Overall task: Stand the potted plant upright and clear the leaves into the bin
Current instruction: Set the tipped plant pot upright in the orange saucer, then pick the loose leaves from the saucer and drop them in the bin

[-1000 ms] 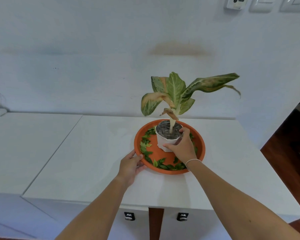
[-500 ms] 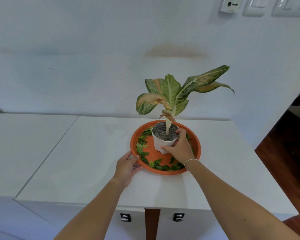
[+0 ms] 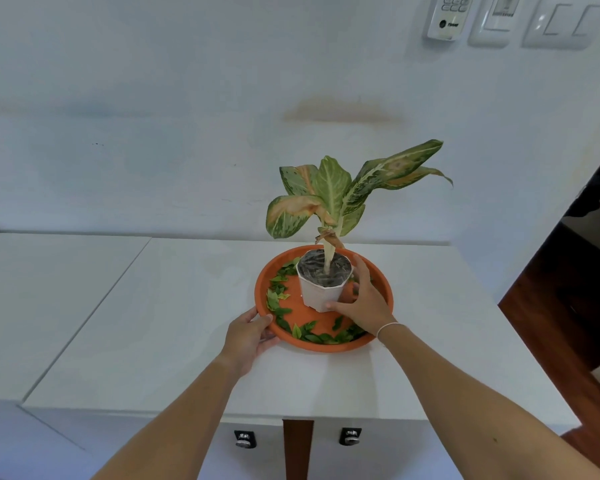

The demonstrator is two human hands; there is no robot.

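Note:
A potted plant with broad green and orange leaves stands upright in a white faceted pot, set in a round orange tray on the white counter. Several small green leaves lie scattered along the tray's left and front inside edge. My right hand wraps around the right side of the pot. On the tray's front-left rim rests my left hand, thumb over the edge. No bin is in view.
The white counter runs left with a seam and ends at a wall behind. Its right end drops to a dark wooden floor. Wall switches and a remote holder hang at the top right. Cabinet latches sit below the front edge.
The pot has stayed upright in the tray and both hands keep their grip. The camera has tilted up slightly, so the tray sits a little lower in the frame.

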